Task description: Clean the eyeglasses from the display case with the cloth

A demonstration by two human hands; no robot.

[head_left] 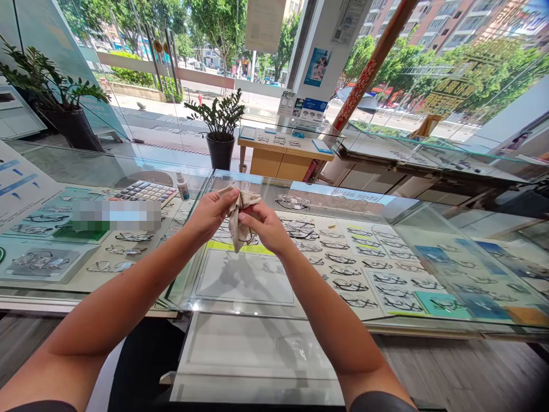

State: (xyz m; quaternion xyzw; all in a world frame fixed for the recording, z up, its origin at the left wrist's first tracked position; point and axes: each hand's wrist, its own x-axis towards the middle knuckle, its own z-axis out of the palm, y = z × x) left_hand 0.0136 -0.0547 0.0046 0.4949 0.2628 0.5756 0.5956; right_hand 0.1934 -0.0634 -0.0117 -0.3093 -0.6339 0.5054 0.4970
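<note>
Above the glass display counter (240, 306), both my hands are raised together around a pale beige cloth (235, 229). My left hand (214, 210) pinches the cloth's upper part between thumb and fingers. On the other side, my right hand (263, 226) has its fingers closed on the same cloth and on what looks like a thin-framed pair of glasses, mostly wrapped and hidden by it. A thin dark curved line of the frame shows at the cloth's edge. Beneath the glass, right of my hands, rows of eyeglasses (341, 258) lie on white trays.
A small spray bottle (182, 186) stands on the counter left of my hands, near a tray of small coloured pieces (143, 192). More eyeglasses (124, 250) lie under the left glass. Beyond stand a potted plant (221, 150) and a wooden cabinet (283, 163) before the windows.
</note>
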